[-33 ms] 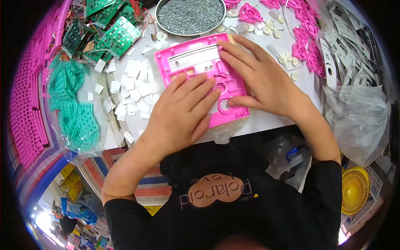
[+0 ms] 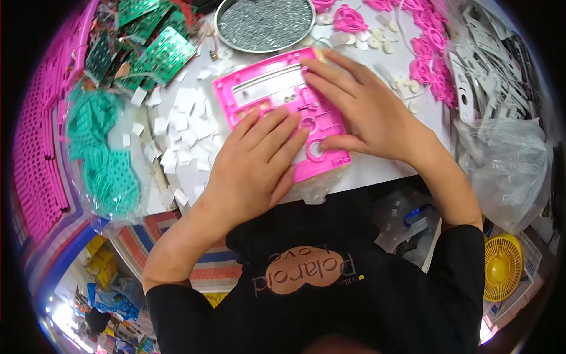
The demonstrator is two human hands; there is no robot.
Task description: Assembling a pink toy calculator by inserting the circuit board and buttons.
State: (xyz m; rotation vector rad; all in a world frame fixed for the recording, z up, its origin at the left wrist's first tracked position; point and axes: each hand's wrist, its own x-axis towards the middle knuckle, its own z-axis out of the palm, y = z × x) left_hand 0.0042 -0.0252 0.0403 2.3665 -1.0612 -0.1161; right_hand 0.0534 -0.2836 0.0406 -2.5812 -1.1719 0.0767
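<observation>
A pink plastic housing (image 2: pixel 327 123) with a long slot, round rings and screw posts lies in front of me on the white table, a little tilted. My left hand (image 2: pixel 247 162) rests flat over its lower left part, fingers stretched out. Across its right side my right hand (image 2: pixel 377 115) is spread, fingertips by the upper right corner and thumb beside the lower ring. Something clear, like plastic film, shows from under the near edge. What lies beneath the housing and my palms is hidden.
Beyond the housing stands a round metal tray (image 2: pixel 218 28) of small screws. White paper squares (image 2: pixel 188 121), green circuit boards (image 2: pixel 168 53) and bagged teal grid pieces (image 2: pixel 112 177) lie left. Pink ring parts (image 2: pixel 351 19) and bagged white strips (image 2: pixel 489 47) are at the right.
The whole view shifts very slightly, the table things sitting a little further left. My hands keep the same places on the pink housing.
</observation>
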